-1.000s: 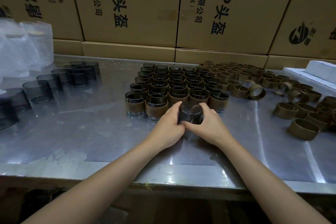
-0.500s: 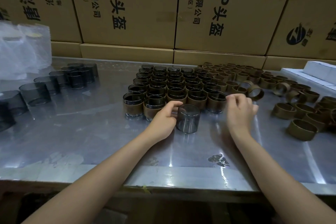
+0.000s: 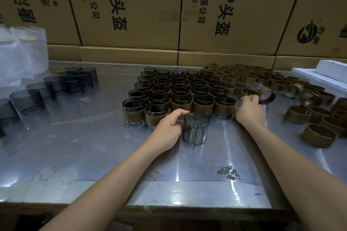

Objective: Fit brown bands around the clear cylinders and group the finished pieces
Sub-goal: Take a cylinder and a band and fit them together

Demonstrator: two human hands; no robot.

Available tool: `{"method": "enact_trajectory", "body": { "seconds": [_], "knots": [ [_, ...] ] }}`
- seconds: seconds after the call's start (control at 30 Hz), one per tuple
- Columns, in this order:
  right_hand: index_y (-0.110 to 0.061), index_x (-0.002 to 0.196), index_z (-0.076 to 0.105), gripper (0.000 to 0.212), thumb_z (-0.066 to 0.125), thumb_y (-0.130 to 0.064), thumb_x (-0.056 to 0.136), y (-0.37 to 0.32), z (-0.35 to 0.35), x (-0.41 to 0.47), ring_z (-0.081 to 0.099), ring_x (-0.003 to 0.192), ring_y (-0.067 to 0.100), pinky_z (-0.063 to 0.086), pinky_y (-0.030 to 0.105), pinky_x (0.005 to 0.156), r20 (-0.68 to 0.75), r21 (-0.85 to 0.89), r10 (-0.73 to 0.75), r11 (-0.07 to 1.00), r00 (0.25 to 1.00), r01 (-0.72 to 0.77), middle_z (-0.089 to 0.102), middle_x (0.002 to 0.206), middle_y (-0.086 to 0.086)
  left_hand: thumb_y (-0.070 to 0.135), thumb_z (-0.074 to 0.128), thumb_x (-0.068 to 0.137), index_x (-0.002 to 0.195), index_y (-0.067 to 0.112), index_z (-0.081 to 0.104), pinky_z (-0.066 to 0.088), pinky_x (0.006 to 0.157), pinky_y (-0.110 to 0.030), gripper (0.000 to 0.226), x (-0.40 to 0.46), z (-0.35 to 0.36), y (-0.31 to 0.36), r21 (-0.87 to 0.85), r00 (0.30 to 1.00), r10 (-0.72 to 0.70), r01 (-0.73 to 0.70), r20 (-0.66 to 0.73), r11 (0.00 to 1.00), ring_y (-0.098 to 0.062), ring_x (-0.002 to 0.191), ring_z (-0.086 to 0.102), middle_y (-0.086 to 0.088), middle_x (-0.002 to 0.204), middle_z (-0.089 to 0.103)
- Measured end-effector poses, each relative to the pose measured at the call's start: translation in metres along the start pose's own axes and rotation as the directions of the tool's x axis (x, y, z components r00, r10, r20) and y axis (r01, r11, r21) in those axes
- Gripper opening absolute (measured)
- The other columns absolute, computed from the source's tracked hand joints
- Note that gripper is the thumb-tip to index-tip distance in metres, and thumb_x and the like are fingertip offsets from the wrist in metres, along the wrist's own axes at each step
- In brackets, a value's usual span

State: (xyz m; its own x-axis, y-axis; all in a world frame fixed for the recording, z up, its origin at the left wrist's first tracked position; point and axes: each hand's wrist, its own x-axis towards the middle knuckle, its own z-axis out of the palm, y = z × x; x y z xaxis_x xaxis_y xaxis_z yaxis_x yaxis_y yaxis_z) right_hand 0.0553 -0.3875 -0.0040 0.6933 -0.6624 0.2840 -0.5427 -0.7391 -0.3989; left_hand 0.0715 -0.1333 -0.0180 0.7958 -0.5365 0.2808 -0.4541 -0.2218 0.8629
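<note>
Nearest the camera, the shiny metal tabletop [image 3: 78, 148] showed scuffs and bright glare along its front edge. Just beyond that stood the bare clear cylinder [image 3: 195, 128], smoky grey and see-through, closed end up, upright on the tabletop with no band on it. The left hand [image 3: 167, 127] was curled against the cylinder's left side, thumb and fingers wrapped toward its top rim, gripping it. The two hands were apart: to the right of the cylinder and a little farther back, the right hand [image 3: 249, 108] reached out with its fingers bent at a brown band [image 3: 266, 96] lying on its side; whether they had actually pinched it, I could not tell.

Directly behind the cylinder sat the finished pieces [image 3: 180, 88], packed in tight rows, each a dark clear cup with a brown band hugging its lower half. To the right of the cylinder lay the loose bands [image 3: 317, 135], matte olive-brown rings, some flat, some tipped, scattered and spreading back beside the finished group. Far left of the cylinder, a line of unbanded cylinders [image 3: 75, 82] stood waiting, and behind them a clear plastic bag [image 3: 22, 52]. Farthest back, beyond everything, rose a wall of cardboard boxes [image 3: 131, 9] printed with black characters.
</note>
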Motion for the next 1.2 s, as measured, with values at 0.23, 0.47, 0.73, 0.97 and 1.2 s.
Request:
{"method": "enact_trajectory", "body": {
  "seconds": [0.23, 0.47, 0.73, 0.97, 1.2],
  "knots": [
    [-0.02, 0.139, 0.046, 0.04, 0.042, -0.021, 0.099, 0.006, 0.004, 0.024, 0.036, 0.132, 0.036, 0.039, 0.042, 0.097, 0.086, -0.104, -0.046, 0.993, 0.995, 0.055, 0.005, 0.162, 0.001, -0.013, 0.036, 0.089, 0.106, 0.025, 0.059, 0.043, 0.082, -0.006, 0.047, -0.002, 0.0, 0.0, -0.002, 1.0, 0.015, -0.015, 0.023, 1.0, 0.002, 0.097, 0.058, 0.011, 0.103, 0.064],
    [-0.01, 0.132, 0.047, 0.039, 0.046, -0.026, 0.097, 0.007, 0.01, 0.027, 0.043, 0.121, 0.034, 0.041, 0.043, 0.094, 0.088, -0.116, -0.066, 0.99, 0.994, 0.076, 0.03, 0.14, 0.012, -0.01, 0.039, 0.091, 0.105, 0.027, 0.059, 0.045, 0.087, -0.016, 0.045, -0.001, 0.001, -0.001, -0.005, 0.999, 0.013, -0.013, 0.042, 1.0, -0.005, 0.098, 0.059, 0.006, 0.105, 0.065],
    [0.0, 0.127, 0.049, 0.034, 0.049, -0.01, 0.095, 0.006, 0.007, 0.015, 0.045, 0.117, 0.037, 0.043, 0.044, 0.09, -0.064, -0.094, -0.168, 0.982, 0.984, 0.162, 0.034, 0.139, 0.017, -0.011, 0.042, 0.09, 0.097, 0.037, 0.058, 0.047, 0.091, -0.021, 0.051, -0.001, 0.0, 0.001, -0.028, 0.999, 0.015, -0.014, 0.048, 1.0, -0.008, 0.101, 0.059, 0.009, 0.104, 0.064],
    [-0.01, 0.101, 0.067, 0.02, 0.058, -0.026, 0.094, 0.007, 0.0, 0.006, 0.06, 0.096, 0.029, 0.047, 0.038, 0.075, -0.315, 0.224, -0.062, 0.965, 0.947, 0.137, 0.06, 0.113, 0.01, 0.014, 0.045, 0.087, 0.109, 0.019, 0.064, 0.042, 0.092, -0.016, 0.029, -0.009, -0.005, 0.019, -0.197, 0.993, 0.111, -0.114, -0.026, 0.974, -0.005, 0.11, 0.058, 0.003, 0.111, 0.065],
    [-0.011, 0.112, 0.053, 0.032, 0.064, -0.031, 0.09, 0.015, -0.005, -0.005, 0.057, 0.098, 0.029, 0.045, 0.037, 0.076, -0.311, 0.468, 0.108, 0.882, 0.944, 0.054, 0.061, 0.108, 0.012, 0.063, 0.056, 0.073, 0.121, 0.029, 0.058, 0.044, 0.099, -0.024, 0.058, -0.016, -0.005, 0.021, 0.011, 0.978, 0.191, -0.192, 0.086, 0.981, 0.002, 0.117, 0.051, 0.019, 0.123, 0.057]
  ]
}}
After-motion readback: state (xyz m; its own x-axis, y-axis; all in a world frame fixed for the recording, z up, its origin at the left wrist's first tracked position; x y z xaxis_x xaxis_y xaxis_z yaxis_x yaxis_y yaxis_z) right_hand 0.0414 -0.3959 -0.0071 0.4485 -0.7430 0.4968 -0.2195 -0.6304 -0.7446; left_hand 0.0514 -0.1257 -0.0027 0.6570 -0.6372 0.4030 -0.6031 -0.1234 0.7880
